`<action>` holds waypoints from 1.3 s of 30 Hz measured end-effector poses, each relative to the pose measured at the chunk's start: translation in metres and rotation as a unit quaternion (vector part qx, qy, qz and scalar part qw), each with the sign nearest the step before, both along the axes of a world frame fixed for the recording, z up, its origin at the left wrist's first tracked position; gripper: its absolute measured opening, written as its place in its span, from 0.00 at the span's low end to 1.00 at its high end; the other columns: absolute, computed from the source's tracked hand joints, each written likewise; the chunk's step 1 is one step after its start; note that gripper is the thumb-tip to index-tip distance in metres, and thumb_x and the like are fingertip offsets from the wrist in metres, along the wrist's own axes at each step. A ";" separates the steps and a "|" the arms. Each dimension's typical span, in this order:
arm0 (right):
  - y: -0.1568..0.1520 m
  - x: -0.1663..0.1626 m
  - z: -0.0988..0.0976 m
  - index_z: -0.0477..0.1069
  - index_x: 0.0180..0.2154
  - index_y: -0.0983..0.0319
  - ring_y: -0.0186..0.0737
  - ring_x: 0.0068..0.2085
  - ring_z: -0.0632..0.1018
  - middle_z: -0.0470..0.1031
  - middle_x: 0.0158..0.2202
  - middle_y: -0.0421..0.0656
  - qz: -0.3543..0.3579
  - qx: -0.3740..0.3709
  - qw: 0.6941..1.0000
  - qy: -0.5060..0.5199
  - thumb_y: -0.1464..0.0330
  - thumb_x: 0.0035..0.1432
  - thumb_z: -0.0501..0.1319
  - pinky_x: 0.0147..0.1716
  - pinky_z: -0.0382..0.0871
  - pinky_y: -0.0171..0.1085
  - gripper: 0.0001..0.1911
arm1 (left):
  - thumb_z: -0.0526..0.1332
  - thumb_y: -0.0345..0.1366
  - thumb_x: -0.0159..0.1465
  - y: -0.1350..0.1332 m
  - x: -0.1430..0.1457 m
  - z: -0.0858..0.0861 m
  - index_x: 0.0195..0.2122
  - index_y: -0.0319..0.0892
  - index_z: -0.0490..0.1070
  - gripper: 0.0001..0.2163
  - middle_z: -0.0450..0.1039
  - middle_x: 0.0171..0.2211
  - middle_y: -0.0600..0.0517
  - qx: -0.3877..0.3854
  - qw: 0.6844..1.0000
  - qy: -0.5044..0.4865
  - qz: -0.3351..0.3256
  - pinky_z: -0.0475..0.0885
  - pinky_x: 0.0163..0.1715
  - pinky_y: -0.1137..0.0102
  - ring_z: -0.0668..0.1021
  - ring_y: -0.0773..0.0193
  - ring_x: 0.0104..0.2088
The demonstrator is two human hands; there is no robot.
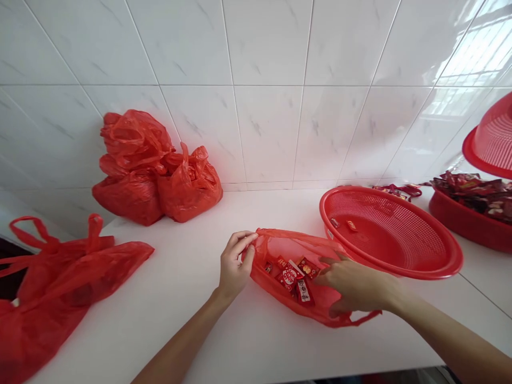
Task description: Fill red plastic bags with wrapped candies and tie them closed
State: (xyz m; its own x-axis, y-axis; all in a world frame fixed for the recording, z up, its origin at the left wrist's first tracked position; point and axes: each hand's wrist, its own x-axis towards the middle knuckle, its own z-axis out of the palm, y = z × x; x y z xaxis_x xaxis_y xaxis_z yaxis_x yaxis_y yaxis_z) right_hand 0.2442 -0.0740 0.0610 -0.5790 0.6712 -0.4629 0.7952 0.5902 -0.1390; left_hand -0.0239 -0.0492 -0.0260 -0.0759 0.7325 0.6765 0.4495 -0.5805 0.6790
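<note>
With my left hand (234, 264) pinched shut on the left rim of the red plastic bag (276, 292) and my right hand (352, 285) closed loosely over its right side, I hold it open on the counter (188, 288), just left of the red basket (400, 273), and I judge that reaching the candy packets (294, 274) inside calls for a wide-spread mouth.

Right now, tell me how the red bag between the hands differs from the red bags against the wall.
The held bag lies open, its mouth spread by the left hand and right hand; the wall bags are bunched shut. The held bag is flat, with small packets showing; the wall bags bulge, contents hidden. Both are thin red plastic.
</note>
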 end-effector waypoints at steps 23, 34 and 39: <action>0.123 0.086 0.026 0.73 0.55 0.64 0.52 0.55 0.77 0.74 0.58 0.54 -0.317 0.114 0.931 0.136 0.65 0.61 0.61 0.49 0.75 0.44 0.22 | 0.60 0.29 0.65 -0.001 -0.008 0.004 0.42 0.45 0.80 0.09 0.75 0.39 0.50 0.072 0.997 0.023 -0.010 0.77 0.35 0.71 0.79 0.64 0.40; 0.138 0.053 -0.040 0.75 0.40 0.62 0.42 0.42 0.79 0.79 0.41 0.47 -0.323 0.089 0.940 0.056 0.62 0.64 0.62 0.40 0.76 0.42 0.10 | 0.60 0.32 0.66 0.002 -0.010 0.000 0.41 0.46 0.80 0.09 0.76 0.40 0.49 0.052 0.998 0.040 0.002 0.79 0.41 0.68 0.80 0.62 0.41; 0.142 0.055 -0.030 0.71 0.24 0.62 0.43 0.30 0.79 0.76 0.25 0.45 -0.336 0.089 0.934 0.088 0.72 0.54 0.66 0.30 0.74 0.39 0.08 | 0.60 0.32 0.66 0.001 -0.010 0.002 0.42 0.46 0.80 0.09 0.76 0.41 0.49 0.055 0.997 0.046 0.004 0.79 0.40 0.68 0.80 0.61 0.41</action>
State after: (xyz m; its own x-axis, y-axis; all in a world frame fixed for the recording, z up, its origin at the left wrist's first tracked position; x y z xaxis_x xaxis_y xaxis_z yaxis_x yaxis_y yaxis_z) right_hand 0.2989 0.0682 0.0314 -0.0568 0.9676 -0.2460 0.9684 -0.0066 -0.2494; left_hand -0.0337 -0.0484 -0.0243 -0.0155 0.6524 0.7577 0.5122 -0.6456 0.5664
